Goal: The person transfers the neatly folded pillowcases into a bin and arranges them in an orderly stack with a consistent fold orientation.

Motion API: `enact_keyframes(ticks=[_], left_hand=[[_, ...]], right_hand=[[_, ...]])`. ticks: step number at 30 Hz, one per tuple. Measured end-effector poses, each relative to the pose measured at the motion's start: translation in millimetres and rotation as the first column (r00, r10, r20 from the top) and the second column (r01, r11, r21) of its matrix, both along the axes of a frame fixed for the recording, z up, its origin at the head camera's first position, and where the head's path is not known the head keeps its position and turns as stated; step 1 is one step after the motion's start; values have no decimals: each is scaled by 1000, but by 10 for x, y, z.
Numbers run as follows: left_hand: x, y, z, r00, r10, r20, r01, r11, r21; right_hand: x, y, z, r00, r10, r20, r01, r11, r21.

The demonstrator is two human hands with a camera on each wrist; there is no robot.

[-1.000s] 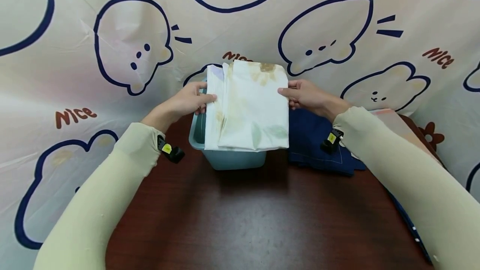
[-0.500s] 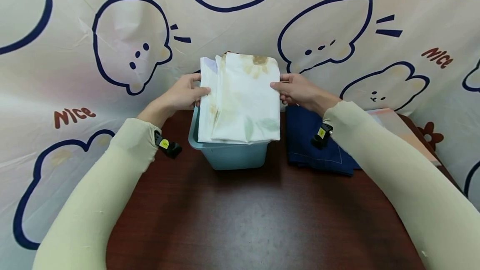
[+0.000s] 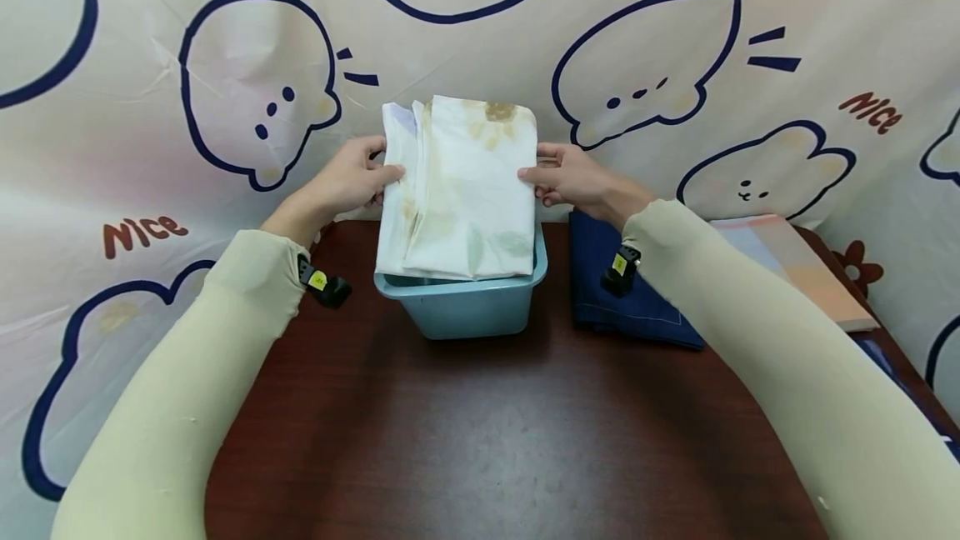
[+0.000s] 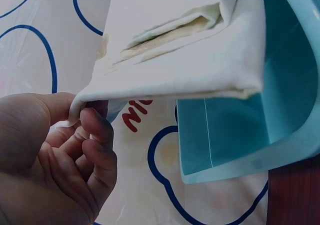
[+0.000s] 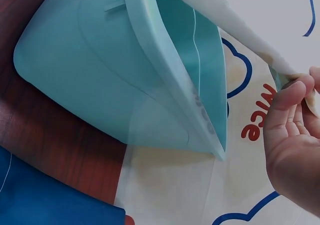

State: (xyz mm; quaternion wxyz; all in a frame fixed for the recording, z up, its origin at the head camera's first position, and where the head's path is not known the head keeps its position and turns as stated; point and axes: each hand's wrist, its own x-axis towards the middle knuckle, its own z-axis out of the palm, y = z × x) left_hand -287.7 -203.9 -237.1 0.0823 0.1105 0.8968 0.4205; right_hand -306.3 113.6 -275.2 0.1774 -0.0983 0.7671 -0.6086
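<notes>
A folded white cloth (image 3: 476,190) with faded brown flowers and green leaves is held flat above a light-blue plastic bin (image 3: 468,311). My left hand (image 3: 348,177) pinches its left edge between thumb and fingers; the left wrist view shows the cloth's corner (image 4: 75,107) caught there. On the opposite side my right hand (image 3: 573,177) pinches the right edge the same way. The cloth covers most of the bin's opening in the head view. From the left wrist, the bin's inner wall (image 4: 225,130) shows beneath the cloth. Both hands are higher than the bin's rim (image 5: 165,60).
A folded navy cloth (image 3: 622,298) lies on the dark wooden table (image 3: 465,432) right of the bin. Farther right is a folded cloth in peach, grey and pink (image 3: 802,265). Behind the table hangs a pale curtain (image 3: 450,57) with blue cartoon outlines.
Both hands have carried the white cloth left and away from me, over the bin. The bin's front rim and right side now show. More of the peach-and-grey cloth is visible past the right arm.
</notes>
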Motion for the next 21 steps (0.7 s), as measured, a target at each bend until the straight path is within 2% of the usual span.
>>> enact_keyframes(ticks=[10, 15, 21], left_hand=[[-23, 6, -17, 1000, -1, -27, 1, 1000, 4], [-31, 28, -66, 1000, -2, -29, 2, 1000, -14], [-58, 49, -149, 1000, 4, 5, -4, 1000, -24]], right_hand=[[-4, -68, -21, 997, -31, -64, 34, 998, 43], [9, -122, -45, 997, -43, -71, 47, 997, 55], [8, -157, -95, 996, -43, -80, 49, 995, 84]])
